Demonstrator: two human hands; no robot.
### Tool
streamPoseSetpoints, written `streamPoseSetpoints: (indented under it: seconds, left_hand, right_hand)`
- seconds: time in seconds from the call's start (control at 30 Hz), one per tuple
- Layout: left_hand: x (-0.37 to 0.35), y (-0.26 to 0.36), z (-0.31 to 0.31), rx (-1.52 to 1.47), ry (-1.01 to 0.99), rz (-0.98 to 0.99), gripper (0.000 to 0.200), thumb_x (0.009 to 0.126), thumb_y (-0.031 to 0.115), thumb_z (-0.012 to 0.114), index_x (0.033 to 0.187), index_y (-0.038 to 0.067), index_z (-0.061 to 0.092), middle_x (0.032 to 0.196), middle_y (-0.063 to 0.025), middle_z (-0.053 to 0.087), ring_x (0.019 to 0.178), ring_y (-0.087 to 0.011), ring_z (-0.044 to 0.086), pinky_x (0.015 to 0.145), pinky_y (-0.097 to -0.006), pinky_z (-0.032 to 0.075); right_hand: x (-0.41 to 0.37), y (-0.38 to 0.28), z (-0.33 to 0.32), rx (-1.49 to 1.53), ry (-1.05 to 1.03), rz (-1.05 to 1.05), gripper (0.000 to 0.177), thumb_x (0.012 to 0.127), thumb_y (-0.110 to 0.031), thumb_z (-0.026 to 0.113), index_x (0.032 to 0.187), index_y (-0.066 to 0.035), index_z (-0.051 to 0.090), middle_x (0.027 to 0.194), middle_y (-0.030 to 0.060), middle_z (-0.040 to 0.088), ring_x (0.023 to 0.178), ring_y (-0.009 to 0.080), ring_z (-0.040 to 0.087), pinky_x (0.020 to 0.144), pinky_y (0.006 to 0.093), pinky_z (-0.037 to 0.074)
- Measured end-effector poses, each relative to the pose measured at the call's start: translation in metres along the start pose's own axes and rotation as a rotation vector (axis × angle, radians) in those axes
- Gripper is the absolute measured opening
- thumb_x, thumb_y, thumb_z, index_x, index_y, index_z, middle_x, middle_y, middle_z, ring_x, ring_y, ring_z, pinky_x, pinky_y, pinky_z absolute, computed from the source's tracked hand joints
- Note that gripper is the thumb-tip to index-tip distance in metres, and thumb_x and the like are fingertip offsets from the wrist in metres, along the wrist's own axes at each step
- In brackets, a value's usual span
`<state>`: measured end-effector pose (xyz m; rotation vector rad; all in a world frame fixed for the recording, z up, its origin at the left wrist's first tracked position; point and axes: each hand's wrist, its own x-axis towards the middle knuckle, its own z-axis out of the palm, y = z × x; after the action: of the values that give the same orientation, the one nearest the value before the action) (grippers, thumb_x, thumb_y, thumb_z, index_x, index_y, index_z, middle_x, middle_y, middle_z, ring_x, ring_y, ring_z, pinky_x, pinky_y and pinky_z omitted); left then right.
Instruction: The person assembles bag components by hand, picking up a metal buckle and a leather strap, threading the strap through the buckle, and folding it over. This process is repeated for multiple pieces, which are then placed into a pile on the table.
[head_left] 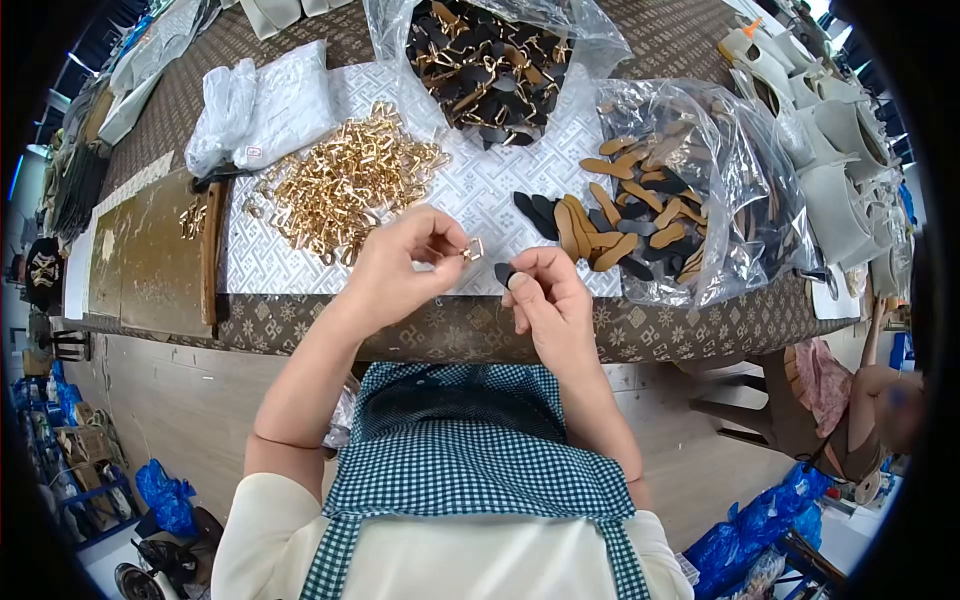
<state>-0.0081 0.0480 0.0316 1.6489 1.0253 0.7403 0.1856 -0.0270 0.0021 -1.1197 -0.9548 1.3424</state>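
A gold buckle (472, 249) is pinched in the grip of the left hand (395, 270), and a black tab (503, 274) is held by the right hand (548, 300), both above the worktop (300, 325) edge, near a heap of buckles (345, 185).

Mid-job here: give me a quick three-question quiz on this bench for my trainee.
1. True or false: the left hand pinches a gold buckle.
2. What does the right hand hold? A) scissors B) a black tab C) a white bag
3. Fill in: the pile of gold buckles lies to the ____ of the open bag of tan and black tabs.
Key: 1 true; 2 B; 3 left.
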Motion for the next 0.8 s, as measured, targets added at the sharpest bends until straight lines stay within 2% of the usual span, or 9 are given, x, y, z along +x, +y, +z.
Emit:
streamPoseSetpoints:
  seconds: [0.07,0.2,0.27,0.37,0.4,0.5,0.53,0.6,0.8]
  left_hand:
    - [-0.007,0.002,0.006,-0.134,-0.106,0.032,0.018,0.084,-0.007,0.058,0.101,-0.001,0.058,0.089,-0.0016,0.059,0.083,-0.0107,0.064,0.078,-0.0253,0.055]
    - [-0.012,0.002,0.021,-0.307,-0.133,0.004,0.022,0.085,-0.009,0.059,0.105,-0.001,0.058,0.092,-0.0039,0.059,0.086,-0.0123,0.064,0.080,-0.0261,0.053]
    - [-0.012,-0.005,0.022,-0.456,-0.147,-0.023,0.012,0.091,0.002,0.064,0.102,-0.001,0.061,0.092,-0.0038,0.060,0.084,-0.0114,0.063,0.075,-0.0251,0.052]
    - [-0.011,-0.011,0.026,-0.596,-0.150,-0.047,0.014,0.094,0.013,0.065,0.096,-0.001,0.064,0.085,-0.0021,0.063,0.078,-0.0097,0.062,0.069,-0.0241,0.051]
    - [-0.010,-0.010,0.026,-0.572,-0.152,-0.080,0.014,0.093,0.013,0.066,0.095,-0.001,0.064,0.084,-0.0018,0.064,0.077,-0.0091,0.062,0.068,-0.0238,0.050]
    - [-0.007,-0.003,0.026,-0.430,-0.147,-0.167,0.014,0.090,0.012,0.069,0.092,-0.001,0.064,0.081,-0.0010,0.065,0.075,-0.0072,0.060,0.067,-0.0228,0.049]
    - [-0.007,-0.003,0.026,-0.336,-0.136,-0.191,0.014,0.089,0.012,0.069,0.091,0.000,0.064,0.081,-0.0008,0.065,0.074,-0.0065,0.059,0.067,-0.0224,0.049]
    - [-0.006,-0.001,0.027,-0.236,-0.130,-0.230,0.013,0.087,0.012,0.069,0.089,0.000,0.065,0.081,0.0007,0.065,0.073,-0.0043,0.057,0.066,-0.0207,0.048]
    - [-0.006,-0.001,0.020,-0.351,-0.226,-0.266,0.010,0.089,0.010,0.064,0.088,0.001,0.063,0.081,0.0022,0.063,0.072,-0.0035,0.055,0.064,-0.0200,0.046]
  right_hand:
    - [0.000,-0.003,0.002,0.035,-0.029,0.024,0.013,0.098,-0.010,0.056,0.108,-0.002,0.054,0.079,0.0043,0.061,0.055,0.0033,0.046,0.050,0.0175,0.039]
    - [0.000,-0.005,0.002,0.022,-0.072,-0.006,0.016,0.097,-0.010,0.058,0.110,-0.002,0.054,0.079,0.0038,0.061,0.057,0.0032,0.047,0.051,0.0172,0.039]
    - [-0.002,-0.009,0.003,-0.039,-0.034,-0.053,0.017,0.097,-0.008,0.058,0.112,-0.001,0.055,0.079,0.0032,0.061,0.060,0.0039,0.050,0.055,0.0175,0.041]
    - [-0.006,-0.014,0.003,-0.247,-0.054,-0.134,0.024,0.095,-0.006,0.057,0.118,0.000,0.056,0.086,0.0058,0.067,0.078,0.0092,0.064,0.071,0.0242,0.051]
    - [-0.008,-0.015,0.005,-0.275,-0.034,-0.109,0.027,0.093,-0.004,0.057,0.119,-0.001,0.058,0.092,0.0079,0.068,0.080,0.0111,0.065,0.074,0.0253,0.051]
    - [-0.008,-0.012,0.002,-0.436,-0.041,-0.281,0.025,0.092,-0.005,0.058,0.117,-0.001,0.060,0.098,0.0091,0.069,0.081,0.0154,0.066,0.074,0.0271,0.052]
    - [-0.009,-0.013,0.001,-0.415,-0.055,-0.319,0.027,0.089,-0.009,0.065,0.115,-0.002,0.061,0.101,0.0093,0.069,0.081,0.0191,0.067,0.072,0.0283,0.053]
    - [-0.011,-0.020,0.005,-0.497,-0.047,-0.288,0.030,0.085,-0.013,0.072,0.111,-0.003,0.062,0.100,0.0096,0.069,0.082,0.0196,0.068,0.072,0.0300,0.054]
    - [-0.009,-0.016,0.005,-0.579,0.015,-0.289,0.026,0.080,-0.010,0.077,0.101,-0.002,0.064,0.086,0.0063,0.070,0.077,0.0118,0.067,0.069,0.0263,0.053]
